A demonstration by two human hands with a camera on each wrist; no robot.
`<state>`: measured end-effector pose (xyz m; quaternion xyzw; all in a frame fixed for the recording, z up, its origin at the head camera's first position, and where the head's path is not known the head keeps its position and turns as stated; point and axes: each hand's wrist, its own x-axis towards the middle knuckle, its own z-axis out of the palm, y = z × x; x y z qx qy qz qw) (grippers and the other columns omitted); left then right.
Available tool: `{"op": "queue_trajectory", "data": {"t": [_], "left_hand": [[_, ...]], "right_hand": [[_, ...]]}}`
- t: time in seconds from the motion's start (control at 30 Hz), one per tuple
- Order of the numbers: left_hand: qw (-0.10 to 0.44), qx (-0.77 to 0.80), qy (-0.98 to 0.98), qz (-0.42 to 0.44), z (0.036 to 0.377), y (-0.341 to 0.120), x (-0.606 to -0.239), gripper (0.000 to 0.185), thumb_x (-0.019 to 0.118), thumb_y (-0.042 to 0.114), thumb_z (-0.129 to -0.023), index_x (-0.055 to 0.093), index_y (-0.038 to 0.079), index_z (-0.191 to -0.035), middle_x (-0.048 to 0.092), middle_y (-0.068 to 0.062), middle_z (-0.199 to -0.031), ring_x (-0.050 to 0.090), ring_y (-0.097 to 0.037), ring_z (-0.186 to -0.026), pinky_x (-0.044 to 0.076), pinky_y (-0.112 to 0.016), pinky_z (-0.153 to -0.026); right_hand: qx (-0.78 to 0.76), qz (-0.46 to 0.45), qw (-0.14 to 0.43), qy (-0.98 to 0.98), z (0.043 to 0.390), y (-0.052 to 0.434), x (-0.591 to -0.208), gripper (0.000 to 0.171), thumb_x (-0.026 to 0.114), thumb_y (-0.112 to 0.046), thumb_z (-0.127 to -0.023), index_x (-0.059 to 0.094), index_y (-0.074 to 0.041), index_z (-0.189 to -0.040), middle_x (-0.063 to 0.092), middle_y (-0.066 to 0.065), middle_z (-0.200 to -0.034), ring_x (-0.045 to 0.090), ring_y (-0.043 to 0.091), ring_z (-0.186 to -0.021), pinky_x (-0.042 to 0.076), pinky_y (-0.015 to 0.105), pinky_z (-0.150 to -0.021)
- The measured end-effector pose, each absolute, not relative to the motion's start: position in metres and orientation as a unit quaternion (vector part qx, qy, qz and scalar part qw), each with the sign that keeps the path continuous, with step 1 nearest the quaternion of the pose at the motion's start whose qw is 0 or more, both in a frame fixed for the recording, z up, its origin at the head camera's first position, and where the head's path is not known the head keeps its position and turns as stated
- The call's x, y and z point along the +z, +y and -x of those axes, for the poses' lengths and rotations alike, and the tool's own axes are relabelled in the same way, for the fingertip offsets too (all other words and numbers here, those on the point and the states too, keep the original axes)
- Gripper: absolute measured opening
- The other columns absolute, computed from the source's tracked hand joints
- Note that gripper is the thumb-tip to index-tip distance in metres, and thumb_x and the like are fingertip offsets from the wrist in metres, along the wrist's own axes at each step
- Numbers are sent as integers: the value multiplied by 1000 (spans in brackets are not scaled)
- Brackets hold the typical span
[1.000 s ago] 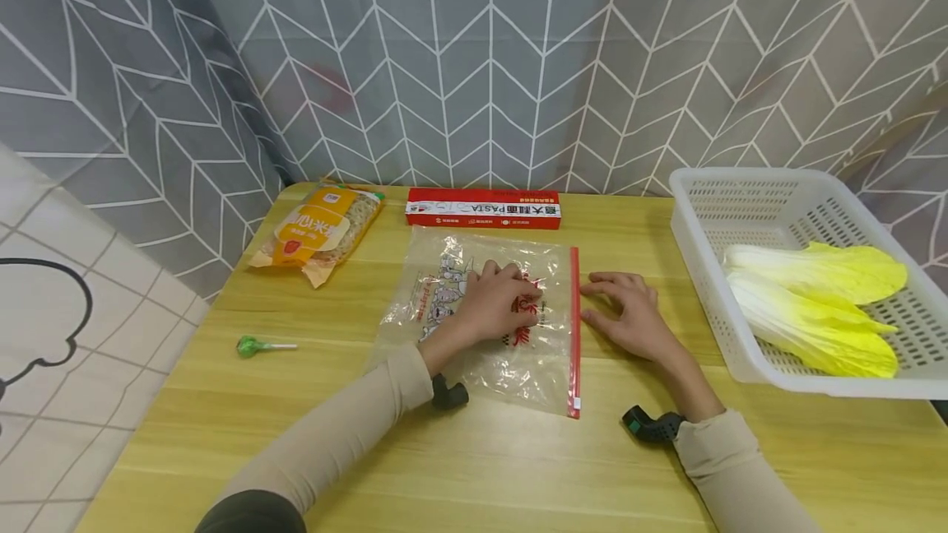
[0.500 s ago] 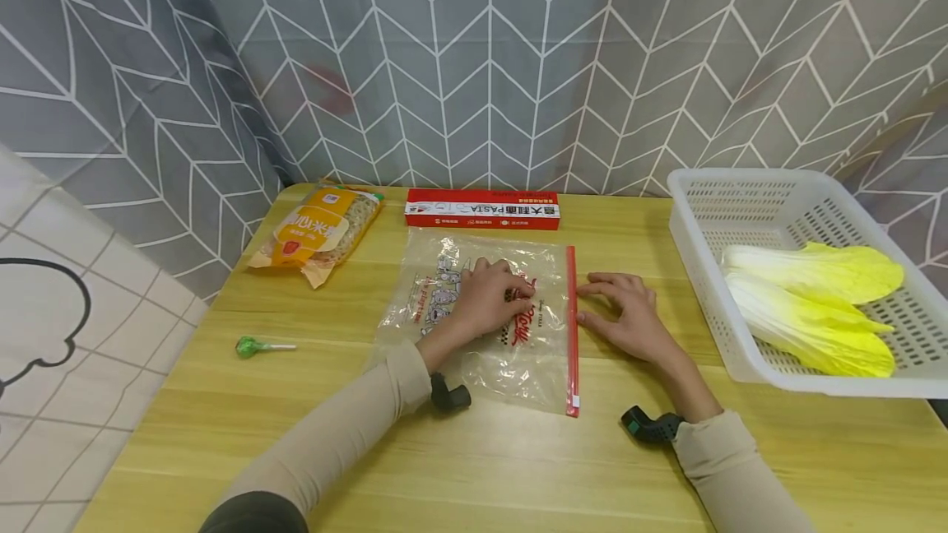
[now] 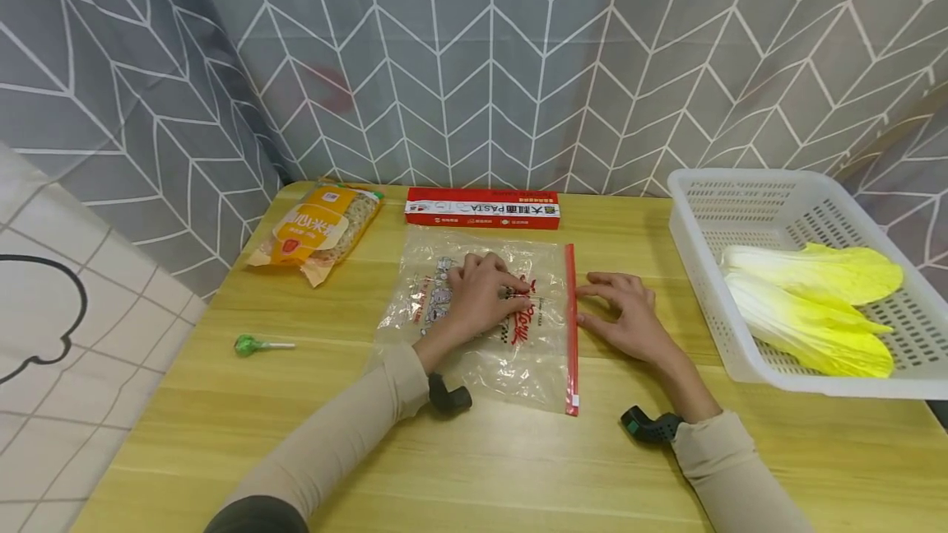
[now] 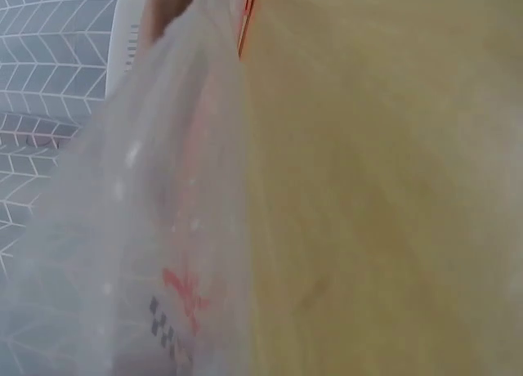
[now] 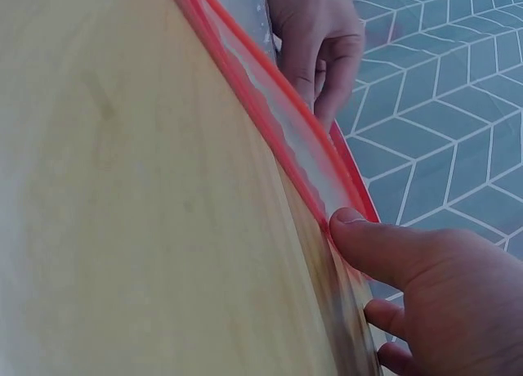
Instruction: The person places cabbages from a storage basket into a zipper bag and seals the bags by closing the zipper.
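A clear zip bag (image 3: 529, 381) with a red zip strip (image 3: 572, 352) and printed cartoon figures lies on the wooden table. My left hand (image 3: 481, 294) pinches its upper film near the red lettering. In the left wrist view, film (image 4: 163, 221) rises close before the camera. My right hand (image 3: 625, 315) is at the strip, its thumb (image 5: 355, 229) on the red edge and its other fingers behind it. The right wrist view shows the two red lips (image 5: 274, 73) spread apart, so the mouth gapes. Part of the print is hidden under my left hand.
Behind the bag sits a red pasta box (image 3: 481, 210). An orange food packet (image 3: 318, 229) lies at the back left, with a green lollipop (image 3: 248, 345) nearer me. On the right, a white perforated basket (image 3: 702, 303) holds yellow-white cabbage leaves (image 3: 822, 270).
My left hand has shifted slightly left, and the bag's red strip has come a little left too. The right hand has barely moved.
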<state>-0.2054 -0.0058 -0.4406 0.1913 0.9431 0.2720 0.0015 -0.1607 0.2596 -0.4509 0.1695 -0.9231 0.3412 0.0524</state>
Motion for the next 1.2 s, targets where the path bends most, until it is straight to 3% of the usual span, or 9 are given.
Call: {"op": "queue_trajectory", "data": {"t": [0.23, 0.53, 0.83, 1.2], "left_hand": [[-7, 279, 943, -179, 208, -3, -438, 16, 79, 47, -84, 82, 36, -96, 56, 8, -91, 43, -17, -95, 26, -47, -93], [-6, 301, 938, -171, 204, 2, -438, 12, 79, 45, -86, 82, 36, -93, 60, 9, -91, 46, -16, -92, 28, -49, -95], [-6, 312, 936, -162, 202, 5, -436, 14, 78, 49, -85, 82, 38, -94, 61, 11, -91, 48, -14, -93, 28, -46, -94], [-9, 326, 934, -147, 196, -4, -437, 12, 79, 47, -85, 82, 37, -91, 59, 10, -87, 47, -15, -91, 27, -47, -94]], "right_hand": [[340, -181, 61, -921, 164, 258, -450, 40, 78, -19, -88, 71, -11, -127, 54, 22, -146, 38, 41, -133, 18, 58, -100], [334, -185, 75, -921, 160, 258, -454, 41, 76, -17, -89, 69, -5, -128, 53, 25, -145, 37, 44, -131, 17, 59, -97], [325, -186, 84, -924, 160, 257, -455, 43, 76, -16, -88, 69, -3, -129, 53, 24, -146, 37, 42, -131, 19, 50, -89], [308, -194, 88, -927, 160, 250, -461, 45, 77, -19, -88, 69, -4, -129, 52, 23, -147, 37, 43, -131, 19, 50, -90]]}}
